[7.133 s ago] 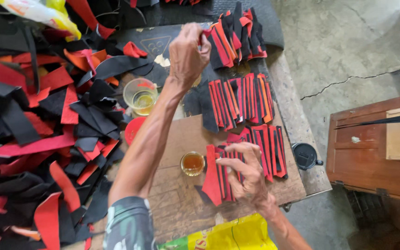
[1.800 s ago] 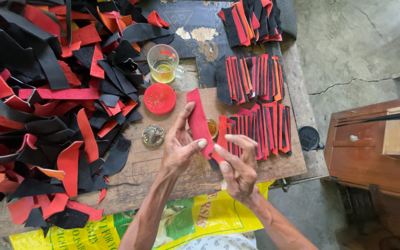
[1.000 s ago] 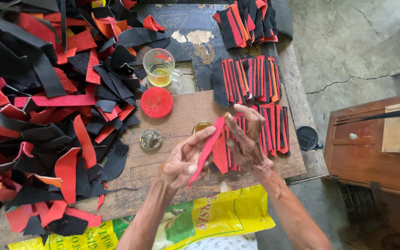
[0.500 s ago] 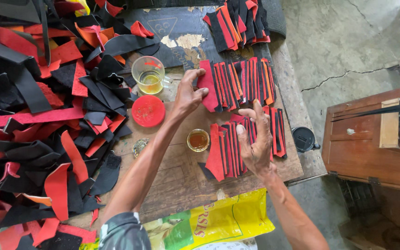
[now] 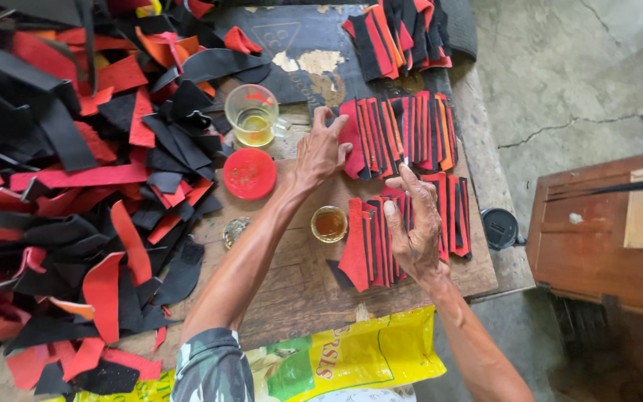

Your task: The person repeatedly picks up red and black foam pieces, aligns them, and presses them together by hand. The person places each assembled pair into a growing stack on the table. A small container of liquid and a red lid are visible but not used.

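Red lid (image 5: 250, 173), glass cup (image 5: 252, 116)

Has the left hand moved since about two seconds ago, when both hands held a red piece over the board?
Yes. The left hand has gone up the board, away from the person, and now rests on the upper row of red and black pieces, beside the glass cup.

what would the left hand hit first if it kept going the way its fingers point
The left hand points up and right, its fingers already on the near end of the middle row of red and black pieces. Going on, it would likely slide across that row toward the stacked pile beyond.
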